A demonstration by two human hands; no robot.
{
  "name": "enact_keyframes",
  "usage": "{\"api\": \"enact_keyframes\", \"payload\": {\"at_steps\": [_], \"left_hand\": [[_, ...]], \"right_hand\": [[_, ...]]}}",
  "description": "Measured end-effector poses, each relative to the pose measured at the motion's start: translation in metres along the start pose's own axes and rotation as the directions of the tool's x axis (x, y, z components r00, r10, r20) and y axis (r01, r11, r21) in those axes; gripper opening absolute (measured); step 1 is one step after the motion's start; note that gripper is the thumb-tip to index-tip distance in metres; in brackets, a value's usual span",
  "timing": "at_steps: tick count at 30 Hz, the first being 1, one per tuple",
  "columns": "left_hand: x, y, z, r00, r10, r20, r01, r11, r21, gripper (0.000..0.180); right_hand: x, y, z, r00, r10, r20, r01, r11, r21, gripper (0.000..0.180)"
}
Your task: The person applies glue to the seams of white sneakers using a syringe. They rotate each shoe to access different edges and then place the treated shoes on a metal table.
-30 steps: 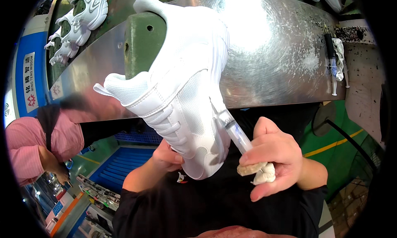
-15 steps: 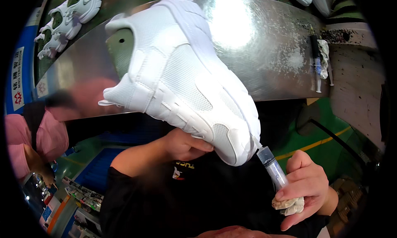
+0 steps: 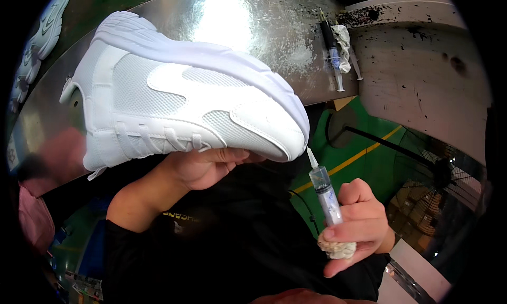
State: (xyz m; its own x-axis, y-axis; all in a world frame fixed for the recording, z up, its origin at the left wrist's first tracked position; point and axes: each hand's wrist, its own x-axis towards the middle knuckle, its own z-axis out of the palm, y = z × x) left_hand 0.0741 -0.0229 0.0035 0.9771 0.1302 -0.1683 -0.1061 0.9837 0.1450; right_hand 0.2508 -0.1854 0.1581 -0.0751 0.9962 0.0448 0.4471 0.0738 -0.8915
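My left hand [image 3: 203, 168] holds a white sneaker [image 3: 179, 106] from beneath, sole turned up and away, toe pointing right. My right hand [image 3: 355, 231] grips a clear syringe [image 3: 325, 193] with a wad of dirty cloth [image 3: 336, 248] tucked under the fingers. The syringe tip touches the sneaker's toe edge where the sole meets the upper. Both black sleeves come in from the lower edge.
A shiny metal table [image 3: 264, 29] lies beyond the shoe. Another syringe with a rag [image 3: 336, 45] rests on its right part. More white sneakers [image 3: 37, 40] sit at the far left. A green floor with a yellow line [image 3: 359, 156] shows below the table.
The sneaker has been turned from toe-down to lying sideways with the toe to the right. My right hand dropped lower right, and the syringe tip now meets the toe edge.
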Motion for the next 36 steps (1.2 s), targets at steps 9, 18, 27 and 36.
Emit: {"api": "enact_keyframes", "payload": {"at_steps": [9, 18, 27, 36], "left_hand": [[0.012, 0.002, 0.008, 0.997, 0.074, -0.004, -0.075, 0.997, -0.014, 0.035], [0.013, 0.000, 0.019, 0.986, 0.165, 0.030, -0.165, 0.986, -0.022, 0.034], [0.007, 0.003, 0.031, 0.991, 0.121, -0.052, -0.116, 0.989, 0.095, 0.048], [0.008, 0.006, 0.040, 0.994, 0.081, -0.067, -0.078, 0.996, 0.036, 0.035]], "right_hand": [[0.005, 0.011, 0.023, 0.987, -0.151, -0.060, 0.124, 0.939, -0.320, 0.034], [0.011, 0.022, 0.038, 0.957, -0.280, -0.081, 0.196, 0.824, -0.532, 0.027], [0.010, 0.028, 0.049, 0.947, -0.311, -0.073, 0.209, 0.775, -0.596, 0.026], [0.008, 0.032, 0.048, 0.958, -0.285, -0.024, 0.211, 0.761, -0.614, 0.024]]}}
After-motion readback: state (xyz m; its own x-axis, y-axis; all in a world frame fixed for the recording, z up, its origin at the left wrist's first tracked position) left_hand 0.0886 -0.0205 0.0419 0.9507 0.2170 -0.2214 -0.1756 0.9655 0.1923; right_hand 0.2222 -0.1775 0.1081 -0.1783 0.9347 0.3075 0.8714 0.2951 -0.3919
